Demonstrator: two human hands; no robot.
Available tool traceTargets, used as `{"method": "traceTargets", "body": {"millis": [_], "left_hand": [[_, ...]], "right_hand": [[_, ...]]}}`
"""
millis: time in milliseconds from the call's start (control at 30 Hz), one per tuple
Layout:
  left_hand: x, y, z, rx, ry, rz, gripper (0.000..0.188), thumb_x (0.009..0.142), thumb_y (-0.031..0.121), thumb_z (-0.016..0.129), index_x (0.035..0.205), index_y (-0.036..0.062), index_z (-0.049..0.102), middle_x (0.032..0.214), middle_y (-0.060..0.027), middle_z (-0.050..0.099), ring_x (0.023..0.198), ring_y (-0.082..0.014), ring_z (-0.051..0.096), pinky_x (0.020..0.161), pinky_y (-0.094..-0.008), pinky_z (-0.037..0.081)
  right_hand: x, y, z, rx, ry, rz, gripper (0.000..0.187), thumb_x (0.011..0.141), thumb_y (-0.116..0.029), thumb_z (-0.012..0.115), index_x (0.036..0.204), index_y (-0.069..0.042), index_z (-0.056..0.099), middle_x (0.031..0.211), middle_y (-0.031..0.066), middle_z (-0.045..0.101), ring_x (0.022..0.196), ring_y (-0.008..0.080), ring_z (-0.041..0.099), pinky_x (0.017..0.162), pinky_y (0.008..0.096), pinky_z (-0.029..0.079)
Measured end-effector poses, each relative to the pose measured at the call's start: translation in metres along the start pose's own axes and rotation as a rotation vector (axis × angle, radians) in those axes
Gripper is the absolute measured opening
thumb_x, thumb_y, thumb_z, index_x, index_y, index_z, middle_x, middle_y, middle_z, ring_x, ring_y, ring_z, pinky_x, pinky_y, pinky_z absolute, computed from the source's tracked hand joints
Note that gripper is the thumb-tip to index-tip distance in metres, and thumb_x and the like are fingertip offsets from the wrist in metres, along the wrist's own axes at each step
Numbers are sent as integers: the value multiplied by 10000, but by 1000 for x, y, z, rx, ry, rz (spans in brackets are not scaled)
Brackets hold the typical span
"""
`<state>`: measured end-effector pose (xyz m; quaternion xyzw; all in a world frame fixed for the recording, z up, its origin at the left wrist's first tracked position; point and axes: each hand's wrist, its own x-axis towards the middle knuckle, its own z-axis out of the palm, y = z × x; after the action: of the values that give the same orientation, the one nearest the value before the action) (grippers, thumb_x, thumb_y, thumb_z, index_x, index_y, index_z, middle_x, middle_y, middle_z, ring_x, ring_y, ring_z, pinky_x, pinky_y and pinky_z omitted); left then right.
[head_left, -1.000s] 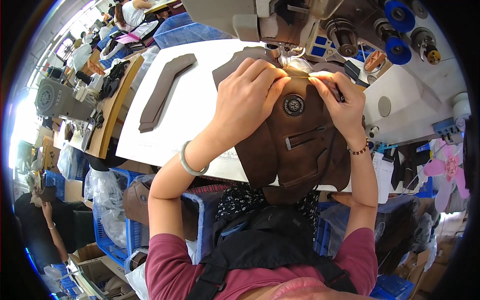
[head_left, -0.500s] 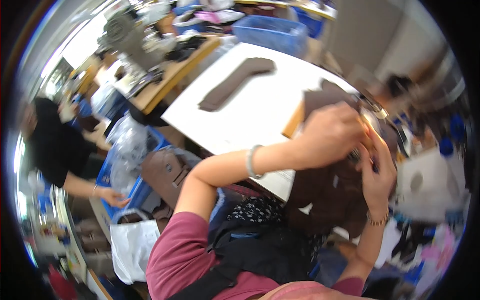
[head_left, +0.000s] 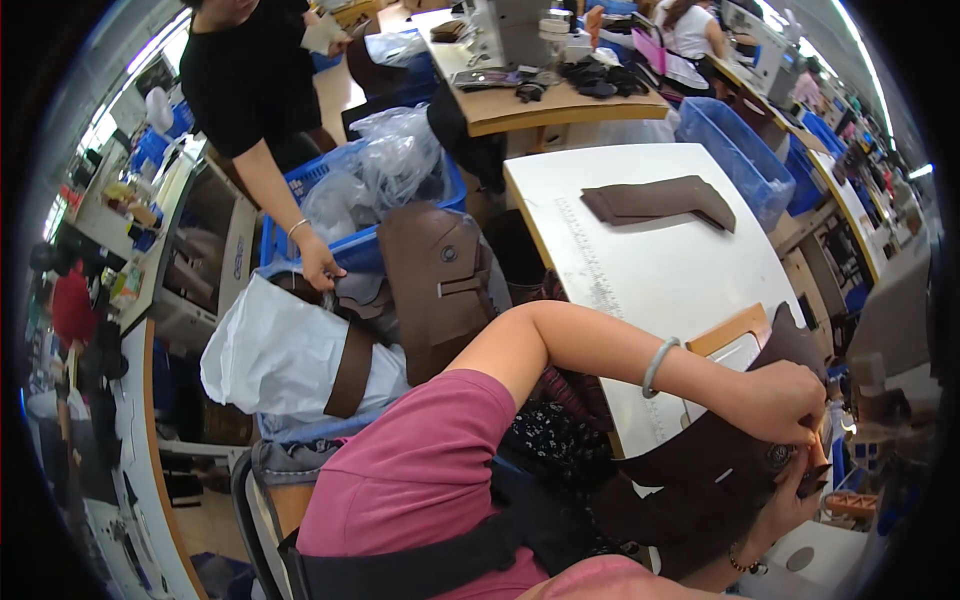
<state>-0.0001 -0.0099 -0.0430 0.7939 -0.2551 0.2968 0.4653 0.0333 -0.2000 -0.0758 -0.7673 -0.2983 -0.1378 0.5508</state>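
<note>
Scanning from your left: a co-worker in a black top bends over a blue crate (head_left: 345, 250) stuffed with clear plastic bags (head_left: 385, 165), one hand (head_left: 320, 268) down at a white sack (head_left: 285, 355) holding brown pieces, probably sorting stock. A finished brown flap panel (head_left: 435, 285) with a snap leans against the crate, parked within your reach.

Centre: white work surface (head_left: 670, 270) carries a printed ruler strip and two stacked dark brown cut strips (head_left: 660, 200), laid flat and well clear of your working edge, so they don't get in the way.

Right: your left hand (head_left: 785, 400), forearm with a pale bangle (head_left: 657, 366), is curled down on the top of the brown leather piece (head_left: 700, 470), fingers pinching its edge near a round metal snap (head_left: 778, 456). The grip looks meant to keep the leather flat and steady at the surface's right corner. Your right hand (head_left: 790, 505) comes up from below, beaded bracelet at the wrist, fingers closed on the same leather just beside the snap; both hands meet there, touching. The leather drapes off the surface edge toward your lap. A blue bin (head_left: 740, 150) sits past the far edge.
</note>
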Motion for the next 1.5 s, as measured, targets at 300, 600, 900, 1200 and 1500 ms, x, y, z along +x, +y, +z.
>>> {"method": "traceTargets", "body": {"millis": [300, 600, 900, 1200, 1500], "left_hand": [[-5, -6, 6, -151, 87, -121, 222, 693, 286, 679, 736, 71, 715, 683, -115, 660, 660, -276, 646, 609, -357, 505], [-78, 14, -33, -57, 735, 33, 103, 761, 108, 626, 837, 42, 647, 775, -77, 610, 791, -234, 582, 699, -340, 471], [-220, -2, -106, 273, 1041, -443, 124, 853, 30, 562, 953, -14, 620, 808, -62, 630, 700, -82, 593, 635, -214, 475], [-432, -9, -234, 1054, 1564, -771, 136, 821, 116, 578, 776, -5, 618, 702, -125, 630, 601, -211, 602, 570, -307, 467], [-562, -4, -237, 1380, 869, -1975, 432, 731, 358, 664, 867, -52, 670, 924, -225, 645, 907, -376, 578, 844, -415, 451]], "right_hand": [[2, -10, 1, -99, 88, -51, 243, 905, -107, 575, 1071, 69, 601, 754, 41, 584, 570, 45, 417, 521, 178, 333], [16, 2, -6, -290, 295, -68, 279, 882, -206, 620, 1028, 30, 649, 924, 53, 666, 659, 78, 552, 582, 197, 439], [29, 19, -10, -502, 347, -460, 263, 894, -180, 596, 990, 61, 635, 944, 110, 665, 770, 167, 622, 671, 269, 493], [20, 20, 16, -415, 357, -375, 178, 868, -102, 610, 860, 74, 586, 742, 130, 596, 640, 182, 550, 597, 290, 465], [28, 21, -4, -465, 311, -361, 183, 868, -102, 611, 882, 79, 596, 785, 142, 608, 691, 200, 560, 651, 306, 468]]}}
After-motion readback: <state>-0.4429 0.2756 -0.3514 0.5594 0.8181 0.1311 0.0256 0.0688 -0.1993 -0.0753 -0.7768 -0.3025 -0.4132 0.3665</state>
